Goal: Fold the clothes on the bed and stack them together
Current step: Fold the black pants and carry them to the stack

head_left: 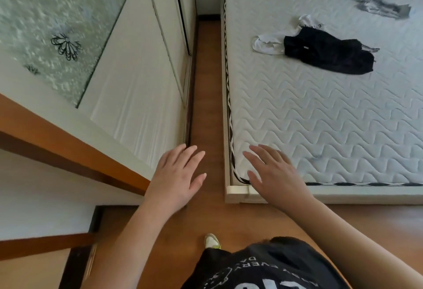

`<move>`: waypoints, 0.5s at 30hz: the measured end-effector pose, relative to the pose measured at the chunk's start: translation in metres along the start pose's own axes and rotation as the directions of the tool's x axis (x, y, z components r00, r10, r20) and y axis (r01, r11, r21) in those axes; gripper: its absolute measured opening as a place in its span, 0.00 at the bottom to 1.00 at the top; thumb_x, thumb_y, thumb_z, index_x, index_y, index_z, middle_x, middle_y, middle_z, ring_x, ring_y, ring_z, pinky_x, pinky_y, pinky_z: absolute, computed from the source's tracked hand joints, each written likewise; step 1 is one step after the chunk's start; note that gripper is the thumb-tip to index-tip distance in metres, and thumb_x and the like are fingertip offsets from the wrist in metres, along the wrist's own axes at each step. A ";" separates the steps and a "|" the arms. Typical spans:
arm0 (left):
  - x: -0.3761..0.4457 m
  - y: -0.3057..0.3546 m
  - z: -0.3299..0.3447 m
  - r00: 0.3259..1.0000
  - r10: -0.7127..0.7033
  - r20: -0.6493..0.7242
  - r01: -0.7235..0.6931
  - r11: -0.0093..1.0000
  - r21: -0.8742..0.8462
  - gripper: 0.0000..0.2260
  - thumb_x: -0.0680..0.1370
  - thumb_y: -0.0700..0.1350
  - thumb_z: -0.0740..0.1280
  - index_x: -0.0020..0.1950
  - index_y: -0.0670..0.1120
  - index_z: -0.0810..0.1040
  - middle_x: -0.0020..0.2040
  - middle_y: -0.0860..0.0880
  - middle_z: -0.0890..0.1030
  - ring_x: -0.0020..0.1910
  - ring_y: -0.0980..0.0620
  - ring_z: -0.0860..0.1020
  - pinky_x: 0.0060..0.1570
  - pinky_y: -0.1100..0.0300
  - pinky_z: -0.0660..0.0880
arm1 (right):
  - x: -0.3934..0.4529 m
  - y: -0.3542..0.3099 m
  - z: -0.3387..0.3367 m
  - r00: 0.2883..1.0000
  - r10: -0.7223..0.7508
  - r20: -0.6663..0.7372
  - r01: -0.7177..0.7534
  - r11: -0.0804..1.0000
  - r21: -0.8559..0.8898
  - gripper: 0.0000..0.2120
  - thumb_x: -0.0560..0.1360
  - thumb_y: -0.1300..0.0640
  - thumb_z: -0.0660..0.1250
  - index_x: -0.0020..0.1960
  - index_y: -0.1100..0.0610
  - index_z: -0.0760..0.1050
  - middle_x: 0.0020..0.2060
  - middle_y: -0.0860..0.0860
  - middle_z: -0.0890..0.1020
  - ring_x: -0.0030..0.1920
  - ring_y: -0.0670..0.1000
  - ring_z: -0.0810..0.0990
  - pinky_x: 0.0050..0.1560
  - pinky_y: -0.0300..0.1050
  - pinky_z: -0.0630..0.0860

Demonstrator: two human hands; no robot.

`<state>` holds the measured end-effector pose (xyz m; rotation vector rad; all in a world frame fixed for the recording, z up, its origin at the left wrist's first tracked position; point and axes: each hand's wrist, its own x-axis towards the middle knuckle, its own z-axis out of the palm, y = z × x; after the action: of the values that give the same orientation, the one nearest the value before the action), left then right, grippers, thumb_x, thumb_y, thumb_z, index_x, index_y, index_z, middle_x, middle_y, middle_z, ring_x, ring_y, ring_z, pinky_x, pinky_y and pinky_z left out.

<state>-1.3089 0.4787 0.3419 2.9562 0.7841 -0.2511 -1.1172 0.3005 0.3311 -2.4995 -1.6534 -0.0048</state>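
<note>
- The clothes are lying loose on the bare quilted mattress of the bed, none of them folded; a crumpled black garment is sitting near the middle of what shows, with a white garment bunched against its near-left edge and poking out behind it.
- A grey garment is sprawling further off toward the far right of the mattress, well apart from the black and white pair; no stack is showing anywhere.
- By my reckoning the job is only just starting — every piece is waiting to be smoothed, folded and gathered into one pile.
- The right hand is hovering over the near corner of the bed, fingers spread and straight, grasping nothing; whether it is touching the mattress I cannot tell.
- The left hand is hanging over the wooden floor in the gap beside the bed, fingers likewise released and holding nothing.
- Both hands are well short of the clothes — the person is standing at the foot corner, one shoe showing on the floor, and would need to lean or step in to reach the black garment first.
- A white wardrobe with a frosted, flower-patterned panel is running along the left of the gap.
</note>
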 end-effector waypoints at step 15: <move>0.160 0.018 -0.021 0.975 0.188 -0.114 -0.193 0.980 -0.037 0.24 0.81 0.57 0.50 0.73 0.51 0.70 0.69 0.48 0.74 0.70 0.47 0.70 0.69 0.48 0.66 | 0.074 0.068 -0.002 0.948 0.316 0.035 -0.318 0.947 0.046 0.26 0.77 0.44 0.52 0.70 0.53 0.71 0.68 0.51 0.75 0.67 0.55 0.74 0.66 0.55 0.70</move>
<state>-1.1596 0.5431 0.3346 2.9931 0.5023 -0.0559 -1.0256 0.3420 0.3314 -2.7049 -1.2228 0.1058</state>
